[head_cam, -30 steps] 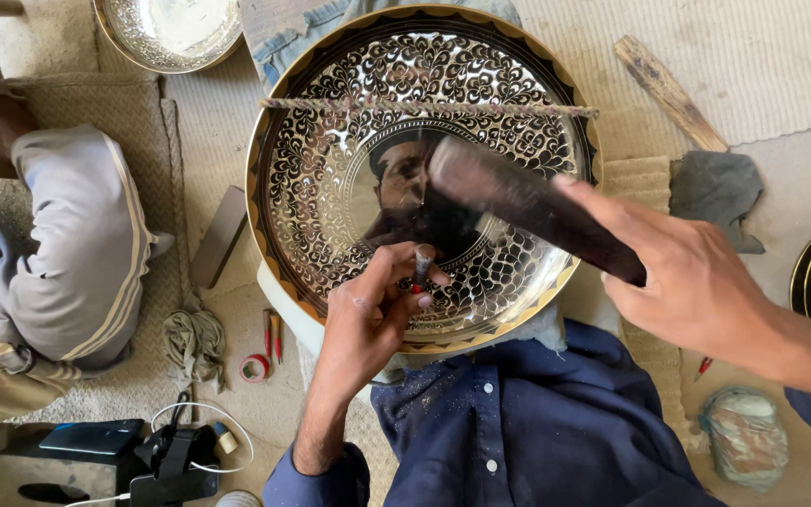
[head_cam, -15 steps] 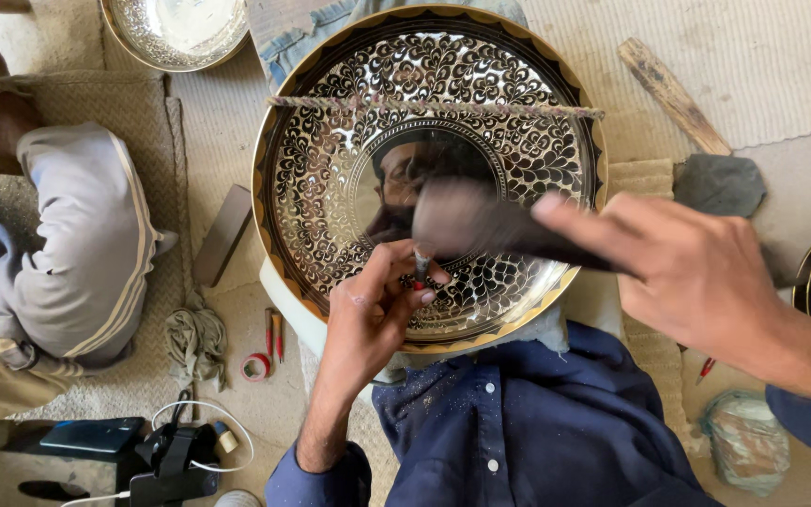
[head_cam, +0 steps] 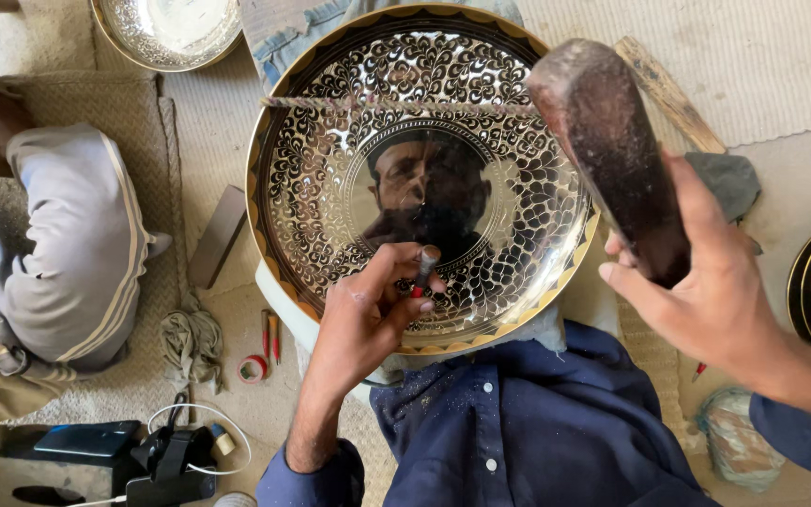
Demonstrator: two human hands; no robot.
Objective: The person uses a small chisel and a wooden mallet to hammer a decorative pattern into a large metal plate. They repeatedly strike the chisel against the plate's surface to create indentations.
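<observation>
At far left another person's grey trouser leg (head_cam: 68, 272) lies on the mat. Near it on the floor sit a crumpled rag (head_cam: 191, 345) and a small red ring (head_cam: 253, 368). The left hand (head_cam: 368, 314) pinches a short chisel (head_cam: 424, 269), tip down on the near part of the big engraved brass tray (head_cam: 330, 178) resting on the person's lap. The right hand (head_cam: 706, 291) grips a dark wooden mallet (head_cam: 612, 150), raised above the tray's right rim.
</observation>
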